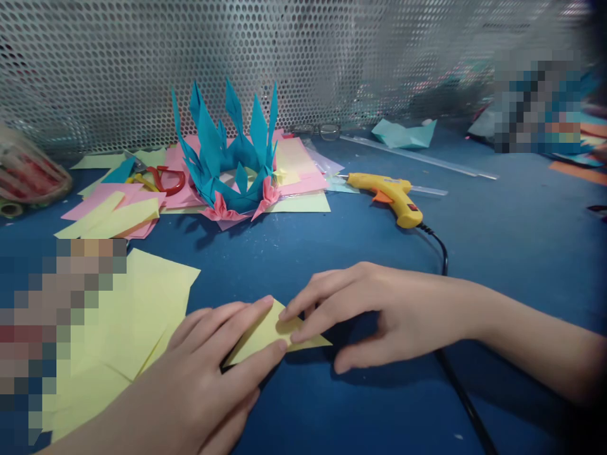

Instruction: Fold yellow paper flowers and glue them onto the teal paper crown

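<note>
Folded paper (270, 335) lies before the paper crown (227, 158), glue gun (391, 196) right.

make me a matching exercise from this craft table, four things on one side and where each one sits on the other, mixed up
Things:
1. hot glue gun
2. folded yellow paper
3. blue origami crown
4. red-handled scissors

Places:
A. on the pink and yellow sheets, in front of the mesh wall
B. on the bare blue table, right of the crown
C. pressed under the left hand and right hand
D. left of the crown, among loose paper

Pairs: 1-B, 2-C, 3-A, 4-D
</note>
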Demonstrator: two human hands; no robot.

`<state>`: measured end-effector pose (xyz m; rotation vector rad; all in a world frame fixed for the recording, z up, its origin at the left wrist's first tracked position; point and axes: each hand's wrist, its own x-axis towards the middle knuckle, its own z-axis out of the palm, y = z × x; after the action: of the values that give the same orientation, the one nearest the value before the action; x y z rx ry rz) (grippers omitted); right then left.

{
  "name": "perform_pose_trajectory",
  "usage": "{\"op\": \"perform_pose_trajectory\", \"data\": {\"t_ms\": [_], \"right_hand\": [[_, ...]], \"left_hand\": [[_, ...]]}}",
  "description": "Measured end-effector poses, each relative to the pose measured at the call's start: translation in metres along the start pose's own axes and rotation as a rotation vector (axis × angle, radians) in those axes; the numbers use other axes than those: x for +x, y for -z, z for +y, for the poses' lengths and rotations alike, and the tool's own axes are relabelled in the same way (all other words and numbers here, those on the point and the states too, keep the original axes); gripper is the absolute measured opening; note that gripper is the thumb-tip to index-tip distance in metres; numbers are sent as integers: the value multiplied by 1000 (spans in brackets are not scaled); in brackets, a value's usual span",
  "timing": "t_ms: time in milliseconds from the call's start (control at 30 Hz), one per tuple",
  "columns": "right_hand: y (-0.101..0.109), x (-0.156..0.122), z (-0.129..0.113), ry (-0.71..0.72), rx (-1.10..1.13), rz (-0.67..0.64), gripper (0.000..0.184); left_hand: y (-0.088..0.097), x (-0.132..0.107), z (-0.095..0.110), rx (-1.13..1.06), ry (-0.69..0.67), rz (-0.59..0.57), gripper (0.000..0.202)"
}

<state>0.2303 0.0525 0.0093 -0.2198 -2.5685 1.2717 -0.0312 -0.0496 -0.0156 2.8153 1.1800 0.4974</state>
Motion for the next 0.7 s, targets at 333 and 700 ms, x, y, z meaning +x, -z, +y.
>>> {"op": "perform_pose_trajectory", "data": {"t_ms": [333,700], "right_hand": [[-12,8,5,-4,-24,152,18],[-26,17,-1,-173,-34,285,15]], "left_hand": [[4,2,-4,38,-17,-35,46],[-5,-4,-4,3,-136,112,40]]}}
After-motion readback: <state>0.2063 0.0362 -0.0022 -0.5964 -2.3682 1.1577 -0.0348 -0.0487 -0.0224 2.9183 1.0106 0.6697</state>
